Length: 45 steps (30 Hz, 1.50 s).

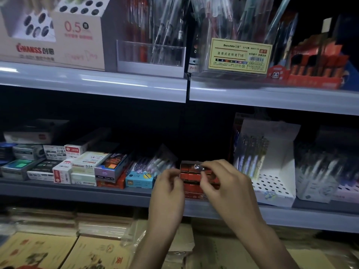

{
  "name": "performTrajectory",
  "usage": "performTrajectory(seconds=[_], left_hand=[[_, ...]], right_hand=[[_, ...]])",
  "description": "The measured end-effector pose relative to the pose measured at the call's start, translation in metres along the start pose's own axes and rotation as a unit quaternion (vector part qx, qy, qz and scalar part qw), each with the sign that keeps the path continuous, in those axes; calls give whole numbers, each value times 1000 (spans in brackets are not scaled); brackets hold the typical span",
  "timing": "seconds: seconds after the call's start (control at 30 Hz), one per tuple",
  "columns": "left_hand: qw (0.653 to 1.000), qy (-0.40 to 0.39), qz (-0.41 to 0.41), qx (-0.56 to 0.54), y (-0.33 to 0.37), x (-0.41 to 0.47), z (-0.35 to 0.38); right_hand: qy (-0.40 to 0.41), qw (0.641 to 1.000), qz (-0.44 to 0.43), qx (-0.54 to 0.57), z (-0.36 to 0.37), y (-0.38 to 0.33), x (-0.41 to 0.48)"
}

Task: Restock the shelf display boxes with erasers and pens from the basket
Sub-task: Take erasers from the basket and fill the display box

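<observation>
Head view: on the middle shelf a red box holds rows of red-wrapped erasers. Just right of it a white box with a perforated tray holds wrapped pens. To the left lie stacked small cartons. On the upper shelf stand a clear holder and a yellow-labelled tub, both full of pens. The aisle is dim, and brown packs lie below. The right hand pinches a shiny-wrapped eraser over the red box between thumb and forefinger. The left hand is curled at the box's left side; I cannot tell whether it holds anything.
</observation>
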<state>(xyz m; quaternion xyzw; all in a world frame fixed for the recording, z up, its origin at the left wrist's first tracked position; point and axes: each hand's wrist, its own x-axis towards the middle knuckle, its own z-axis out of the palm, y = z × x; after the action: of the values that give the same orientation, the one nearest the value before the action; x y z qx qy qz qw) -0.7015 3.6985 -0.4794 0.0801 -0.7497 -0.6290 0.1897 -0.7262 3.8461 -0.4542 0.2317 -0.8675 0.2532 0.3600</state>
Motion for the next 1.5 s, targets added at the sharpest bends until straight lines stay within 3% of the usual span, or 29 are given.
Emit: performTrajectory(seconds=[0.13, 0.3, 0.63, 1.33, 1.5], left_hand=[[992, -13, 15, 124, -7, -1, 3], [991, -32, -24, 124, -6, 3, 1], [992, -27, -44, 119, -3, 2, 2], [990, -18, -1, 137, -19, -1, -2], [978, -18, 48, 201, -12, -13, -6]], right_hand=[[-58, 996, 54, -31, 26, 13, 24], [-147, 984, 58, -78, 56, 14, 35], [-234, 962, 48, -136, 70, 18, 47], [-288, 950, 62, -108, 49, 5, 20], [-240, 965, 64, -82, 39, 5, 6]])
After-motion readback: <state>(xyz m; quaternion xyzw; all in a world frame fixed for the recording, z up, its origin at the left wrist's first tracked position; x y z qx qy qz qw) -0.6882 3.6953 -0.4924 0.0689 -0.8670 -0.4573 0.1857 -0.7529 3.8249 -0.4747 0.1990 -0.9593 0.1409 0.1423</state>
